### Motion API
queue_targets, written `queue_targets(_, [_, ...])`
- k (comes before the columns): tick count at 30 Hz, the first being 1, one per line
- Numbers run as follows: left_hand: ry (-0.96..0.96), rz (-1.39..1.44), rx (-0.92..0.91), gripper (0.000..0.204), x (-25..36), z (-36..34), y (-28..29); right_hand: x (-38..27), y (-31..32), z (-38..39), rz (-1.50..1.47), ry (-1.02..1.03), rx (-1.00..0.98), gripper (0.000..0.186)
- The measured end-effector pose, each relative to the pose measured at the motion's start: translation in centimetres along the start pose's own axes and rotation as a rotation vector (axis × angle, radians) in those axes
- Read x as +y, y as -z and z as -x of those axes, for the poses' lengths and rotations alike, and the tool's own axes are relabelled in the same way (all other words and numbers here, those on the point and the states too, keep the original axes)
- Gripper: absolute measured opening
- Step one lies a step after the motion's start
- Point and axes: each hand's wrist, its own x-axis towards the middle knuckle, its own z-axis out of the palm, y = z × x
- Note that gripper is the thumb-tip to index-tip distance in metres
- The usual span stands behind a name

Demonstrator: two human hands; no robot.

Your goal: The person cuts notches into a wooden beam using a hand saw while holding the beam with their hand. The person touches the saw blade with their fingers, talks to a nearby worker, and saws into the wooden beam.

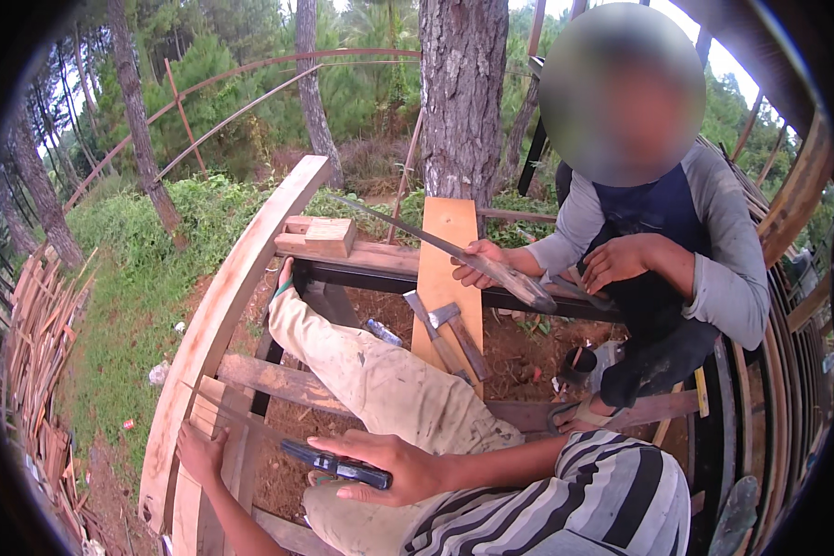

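Observation:
My right hand (394,468) is closed round the dark handle of a handsaw (338,463), whose thin blade runs left toward a short wooden beam (195,496). At lower left, my left hand (202,449) grips this beam near the blade. A long pale timber (227,296) curves past just left of the beam. Whether the saw teeth touch the wood I cannot tell. Opposite me, a person (686,232) squats and holds a long machete (417,236) with a wooden handle.
Two hatchets (440,338) lie on a slanted orange-brown board (449,250) in the middle. A notched wood block (329,236) rests on the far rail. My outstretched leg (380,371) crosses the frame. A dark cup (579,364) stands near the person's foot; a tree trunk (463,102) rises behind.

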Motion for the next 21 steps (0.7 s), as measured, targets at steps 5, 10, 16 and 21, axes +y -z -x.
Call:
queue_targets(5, [0.007,0.003,0.004,0.111,0.1,0.4,0.1,-0.3,-0.3,-0.4,0.036,-0.009,-0.021,0.065])
queue_targets(10, [0.04,0.056,0.027,0.101,0.2,0.7,0.0,-0.3,-0.7,-0.7,0.054,0.089,0.009,0.057])
queue_targets(16, [0.04,0.067,0.008,0.1,0.8,0.5,0.3,-1.1,0.1,-0.6,0.09,-0.033,-0.054,0.057])
queue_targets(21, [0.006,0.016,0.003,0.112,-0.2,0.3,0.0,-0.1,-0.4,-0.4,0.121,-0.033,-0.026,0.064])
